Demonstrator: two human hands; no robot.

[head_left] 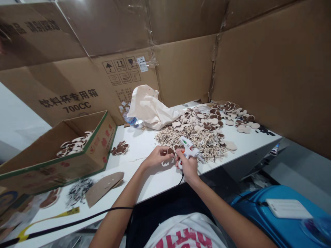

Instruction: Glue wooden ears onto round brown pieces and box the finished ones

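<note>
The cutout (170, 151), just below the centre of the frame, is pinched in the left fingers (166, 157) while the right fingers (182, 155) wrap around the glue gun (188, 143), its nozzle (182, 150) so near that a slip could mar the cutout or burn the left fingers.

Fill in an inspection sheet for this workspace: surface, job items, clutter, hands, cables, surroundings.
Surface: white table, with materials toward the back and left.
Job items: white glue gun; brown-and-cream piece; heap of thin cream strips; pile of cutouts behind it.
Clutter: open cardboard box containing similar cutouts; crumpled pale sheet; clear bottle; cardboard scrap; dark shreds.
Hands: left hand pinches the piece; right hand grips the glue gun.
Cables: black cord below the glue gun; black cable crossing lower left, ends unclear.
Surroundings: tall cardboard panels; blue plastic object bearing a white device.
</note>
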